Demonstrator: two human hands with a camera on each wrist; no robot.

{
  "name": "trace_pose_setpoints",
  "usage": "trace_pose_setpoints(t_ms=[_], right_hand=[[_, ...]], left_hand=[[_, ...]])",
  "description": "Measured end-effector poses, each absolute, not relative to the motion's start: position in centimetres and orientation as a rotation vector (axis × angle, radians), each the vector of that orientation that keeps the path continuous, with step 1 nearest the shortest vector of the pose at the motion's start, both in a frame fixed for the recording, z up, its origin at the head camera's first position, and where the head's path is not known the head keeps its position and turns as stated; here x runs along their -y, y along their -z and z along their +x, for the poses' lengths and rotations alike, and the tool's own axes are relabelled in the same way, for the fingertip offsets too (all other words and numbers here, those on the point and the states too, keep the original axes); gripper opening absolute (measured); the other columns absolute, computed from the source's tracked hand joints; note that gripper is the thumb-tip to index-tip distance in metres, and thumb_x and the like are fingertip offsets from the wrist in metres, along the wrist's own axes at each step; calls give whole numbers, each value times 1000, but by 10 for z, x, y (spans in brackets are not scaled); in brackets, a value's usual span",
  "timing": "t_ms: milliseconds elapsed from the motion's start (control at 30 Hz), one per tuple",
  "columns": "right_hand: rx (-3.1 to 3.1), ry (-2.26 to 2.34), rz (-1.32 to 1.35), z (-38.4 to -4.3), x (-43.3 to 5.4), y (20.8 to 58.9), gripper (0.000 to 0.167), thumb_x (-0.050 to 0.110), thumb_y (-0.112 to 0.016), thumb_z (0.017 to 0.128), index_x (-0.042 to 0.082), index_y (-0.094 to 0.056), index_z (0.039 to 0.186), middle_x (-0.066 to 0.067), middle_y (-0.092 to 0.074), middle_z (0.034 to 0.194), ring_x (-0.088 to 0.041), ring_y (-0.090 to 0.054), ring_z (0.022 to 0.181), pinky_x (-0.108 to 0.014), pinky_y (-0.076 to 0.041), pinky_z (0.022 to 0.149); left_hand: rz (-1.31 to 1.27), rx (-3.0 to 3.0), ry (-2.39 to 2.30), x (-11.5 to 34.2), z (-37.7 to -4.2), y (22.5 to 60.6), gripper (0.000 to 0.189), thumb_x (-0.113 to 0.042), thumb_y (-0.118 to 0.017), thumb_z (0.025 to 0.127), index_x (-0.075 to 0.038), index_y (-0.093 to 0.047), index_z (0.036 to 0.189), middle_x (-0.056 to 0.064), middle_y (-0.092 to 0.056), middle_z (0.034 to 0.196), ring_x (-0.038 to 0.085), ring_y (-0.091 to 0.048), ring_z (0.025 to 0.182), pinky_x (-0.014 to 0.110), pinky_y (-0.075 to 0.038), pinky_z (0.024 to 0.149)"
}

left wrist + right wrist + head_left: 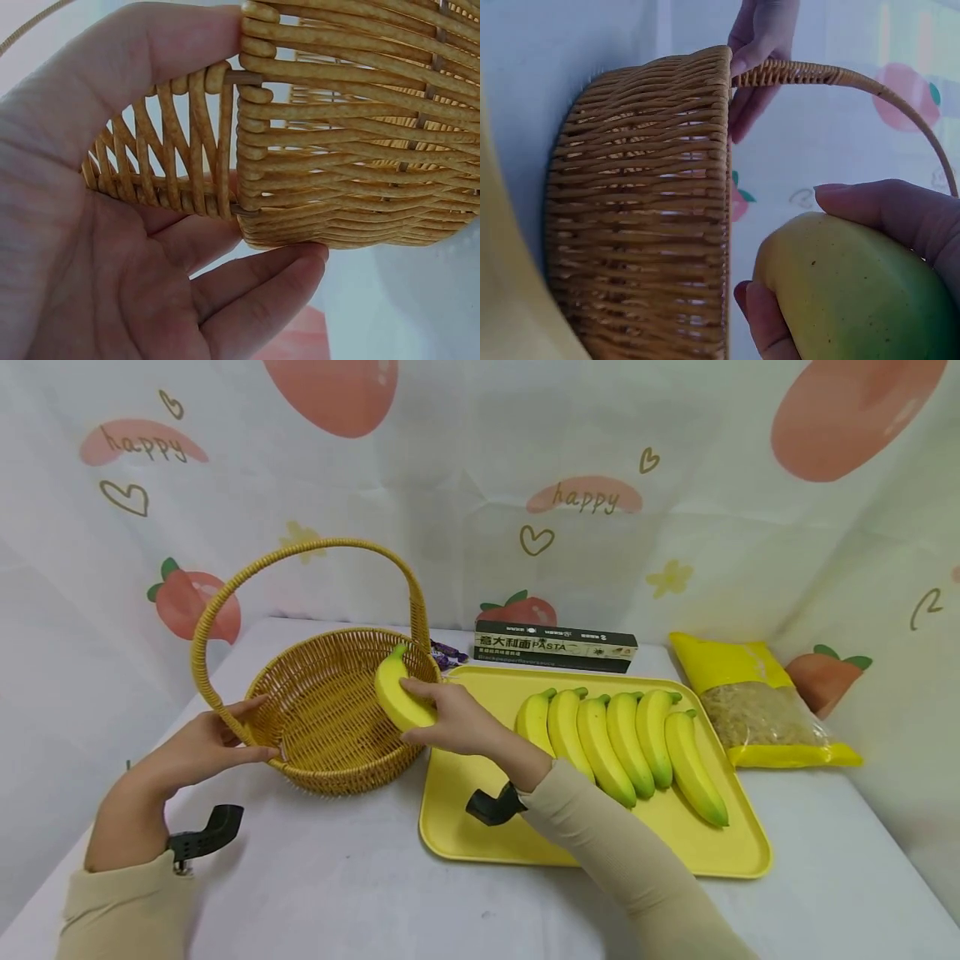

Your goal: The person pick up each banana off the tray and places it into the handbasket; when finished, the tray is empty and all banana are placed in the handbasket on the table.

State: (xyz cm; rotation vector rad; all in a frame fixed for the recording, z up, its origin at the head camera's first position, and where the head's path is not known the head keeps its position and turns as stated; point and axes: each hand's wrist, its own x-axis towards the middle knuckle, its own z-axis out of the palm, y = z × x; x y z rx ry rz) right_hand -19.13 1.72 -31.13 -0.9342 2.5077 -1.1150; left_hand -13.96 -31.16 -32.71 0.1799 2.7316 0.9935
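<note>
A round wicker basket [341,693] with a tall arched handle stands on the left of the table. My left hand [202,747] grips it where the handle's base meets the rim; in the left wrist view the thumb lies at the rim and the fingers [262,296] reach under the wicker side. With my right hand [457,718] I hold a yellow banana [401,693] over the basket's right rim, thumb on one side and fingers on the other. The right wrist view shows this banana [847,292] close beside the rim. The basket's visible floor is bare wicker.
Several bananas [600,747] lie in a row on a yellow tray [480,843], partly behind my right forearm. A dark pasta box [555,646] stands behind the tray. A yellow bag [757,702] of pasta lies at the right, and a purple wrapper [447,654] sits behind the basket.
</note>
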Motion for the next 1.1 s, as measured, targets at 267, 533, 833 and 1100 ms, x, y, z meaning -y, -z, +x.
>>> trace_pose_setpoints(t_ms=[267,533,833,1100], right_hand=[[-2486,867,-987,-210,22,298,70,19,-70,82,9,-36,143,-3,-49,78,-8,-39,61,-16,-33,56],[-2449,810,-973,-224,54,286,69,22,-70,83,9,-37,142,-2,-52,90,-9,-44,69,-15,-36,59],[-2342,850,-954,-239,91,292,67,20,-69,83,5,-38,141,-4,-56,108,-9,-47,73,-15,-41,60],[-2210,931,-861,-238,114,300,51,23,-68,84,6,-54,130,-1,-60,94,-8,-52,70,-15,-45,60]], left_hand=[[164,-2741,-1014,309,-139,329,72,-32,-65,87,4,-33,141,31,-49,128,46,-49,117,57,-44,93],[219,-2815,-1005,309,-141,328,60,-28,-68,84,4,-47,130,24,-57,121,13,-56,104,24,-50,80],[280,-2842,-1041,310,-141,328,42,-24,-69,84,2,-55,115,16,-61,109,-11,-49,88,22,-48,81],[288,-2839,-1060,312,-140,331,36,-22,-69,84,0,-57,109,11,-61,101,-7,-52,87,15,-45,73]])
